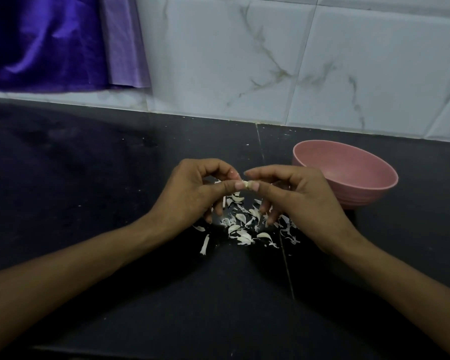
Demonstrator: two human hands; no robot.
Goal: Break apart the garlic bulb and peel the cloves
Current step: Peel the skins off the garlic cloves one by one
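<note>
Hands, left [192,189] and right [294,193], pinching one garlic clove [245,185] between curled fingertips

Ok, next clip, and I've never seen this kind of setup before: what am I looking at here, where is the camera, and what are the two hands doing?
There is no machine here. A person wears a wide-angle camera on the head, so you look down along both forearms at their own bare hands. The left hand and the right hand meet above a dark countertop and together pinch one small garlic clove between thumbs and fingertips. Under the hands lies a scatter of pale garlic pieces and skins; which are cloves and which are peel is hard to tell. A pink bowl stands to the right, by the tiled wall. Purple cloth hangs at upper left.
</note>
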